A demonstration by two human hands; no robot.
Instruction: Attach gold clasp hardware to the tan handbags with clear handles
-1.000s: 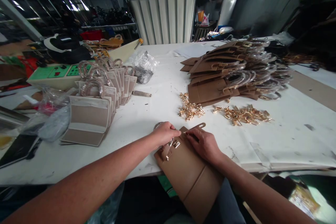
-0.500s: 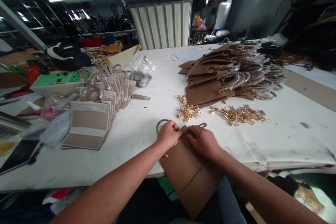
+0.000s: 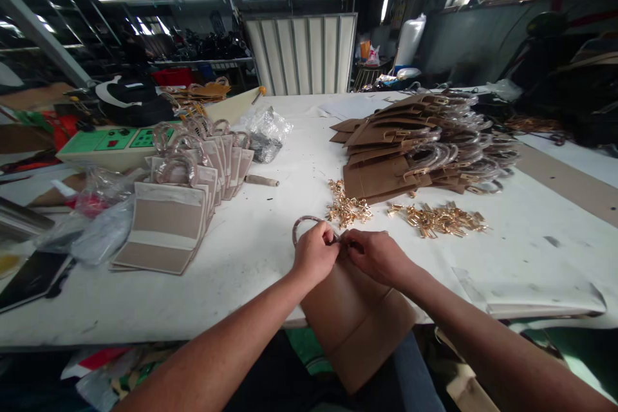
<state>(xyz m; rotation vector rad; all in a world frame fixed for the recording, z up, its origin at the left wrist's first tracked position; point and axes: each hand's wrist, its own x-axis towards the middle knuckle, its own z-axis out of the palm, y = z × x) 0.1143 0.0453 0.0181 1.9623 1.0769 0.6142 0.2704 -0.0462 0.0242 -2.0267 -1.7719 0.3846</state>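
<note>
Tan bag panel [image 3: 355, 315] hangs over surface [image 3: 270, 251] edge; left hand [image 3: 315, 255] and right hand [image 3: 376, 255] both pinched on its top edge (fitting hidden). Finished row [image 3: 193, 167] left, bigger stack [image 3: 415, 141] right: mid-batch.

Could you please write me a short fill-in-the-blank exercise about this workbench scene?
1. Both hands, left hand and right hand, grip the top edge of a ____ bag.
2. The loose metal fittings are ____ in colour.
3. The stack of brown bags lies to the person's ____.

Answers: brown; gold; right
</note>
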